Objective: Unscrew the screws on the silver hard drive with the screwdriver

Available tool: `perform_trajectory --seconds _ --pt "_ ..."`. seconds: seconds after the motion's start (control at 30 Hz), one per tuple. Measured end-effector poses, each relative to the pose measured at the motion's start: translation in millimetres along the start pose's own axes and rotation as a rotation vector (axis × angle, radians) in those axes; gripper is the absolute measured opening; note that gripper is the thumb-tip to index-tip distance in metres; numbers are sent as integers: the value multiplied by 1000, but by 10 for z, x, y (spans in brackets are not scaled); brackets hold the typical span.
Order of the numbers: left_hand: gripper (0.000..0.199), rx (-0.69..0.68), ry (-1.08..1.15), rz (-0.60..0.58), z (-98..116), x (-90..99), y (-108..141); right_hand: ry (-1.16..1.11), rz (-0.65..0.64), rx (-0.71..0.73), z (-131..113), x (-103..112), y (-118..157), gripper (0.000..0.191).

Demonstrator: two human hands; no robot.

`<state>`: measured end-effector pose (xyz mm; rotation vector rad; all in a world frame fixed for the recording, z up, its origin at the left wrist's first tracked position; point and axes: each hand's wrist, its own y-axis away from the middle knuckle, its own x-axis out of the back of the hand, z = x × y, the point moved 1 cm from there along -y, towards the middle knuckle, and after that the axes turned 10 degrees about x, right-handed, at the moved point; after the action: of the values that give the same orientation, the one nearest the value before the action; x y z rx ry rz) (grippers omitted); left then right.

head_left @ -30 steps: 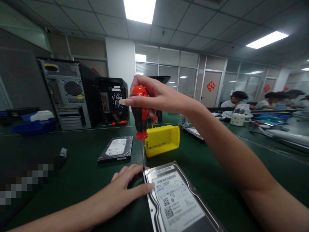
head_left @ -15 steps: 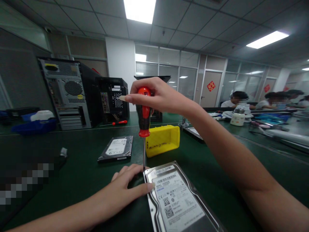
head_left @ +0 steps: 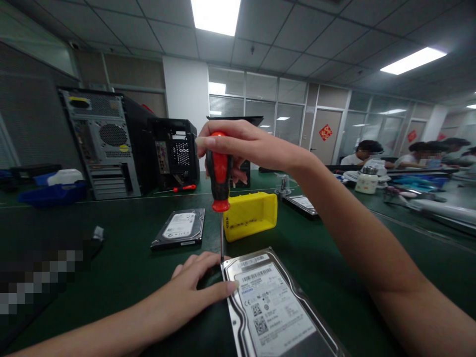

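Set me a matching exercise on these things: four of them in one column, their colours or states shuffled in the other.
1. Upright screwdriver
2. Left hand
3. Bin just beyond the silver hard drive
4. Tray beside the large computer case

A. Blue
B. Thumb resting on the silver hard drive
C. Yellow
D. Held in the right hand

Right pairs: 1-D, 2-B, 3-C, 4-A

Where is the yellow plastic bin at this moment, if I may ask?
The yellow plastic bin is near the centre of the head view, just beyond the silver hard drive, right of the red-and-black screwdriver.
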<state>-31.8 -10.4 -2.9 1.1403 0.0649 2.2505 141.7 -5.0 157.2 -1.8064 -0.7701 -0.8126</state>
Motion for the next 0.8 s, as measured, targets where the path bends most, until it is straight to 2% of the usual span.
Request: perform_trajectory --seconds 0.43,0.63,0.8 --pt "65 -2 9 2 35 -18 -13 106 103 1 149 -69 -49 34" --pt "75 25 5 -10 -27 -16 -48 105 115 42 126 -87 -38 38" --pt "70 -2 9 7 -24 -8 -35 147 137 18 124 -88 -50 35"
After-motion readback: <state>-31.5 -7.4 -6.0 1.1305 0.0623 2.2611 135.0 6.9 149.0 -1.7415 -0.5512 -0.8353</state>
